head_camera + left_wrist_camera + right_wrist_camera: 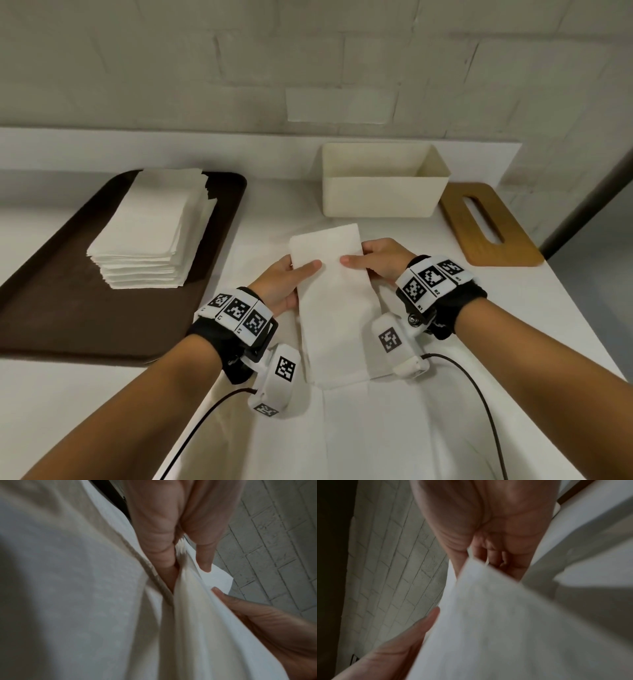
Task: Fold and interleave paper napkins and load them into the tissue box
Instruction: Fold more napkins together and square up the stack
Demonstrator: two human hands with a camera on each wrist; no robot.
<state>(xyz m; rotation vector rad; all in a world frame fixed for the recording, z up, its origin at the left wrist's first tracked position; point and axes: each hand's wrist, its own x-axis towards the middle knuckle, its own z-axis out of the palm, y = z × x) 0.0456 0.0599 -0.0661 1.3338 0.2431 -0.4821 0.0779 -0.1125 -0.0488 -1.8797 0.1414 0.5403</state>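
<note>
Both hands grasp the folded bundle of napkins (334,308) from opposite long edges: the left hand (284,286) has its thumb laid across the top face and its fingers tucked underneath, and the right hand (380,262) mirrors it on the other side. The two thumbs almost meet over the middle, which likely keeps the interleaved layers from sliding or fanning apart. In the left wrist view the fingers (159,536) press into a fold between layers, so the grip seems meant to hold several sheets as one. The bundle is held above the table (102,411), its far end tipped toward the tissue box (383,192), which stands open just beyond with nothing visible inside, probably ready for loading. The wooden lid (493,226) with its slot lies flat to the right of the box, set aside so the opening stays free. Off to the left, a stack of unfolded napkins (154,233) waits on a dark tray (51,308), within easy reach for the next round.
</note>
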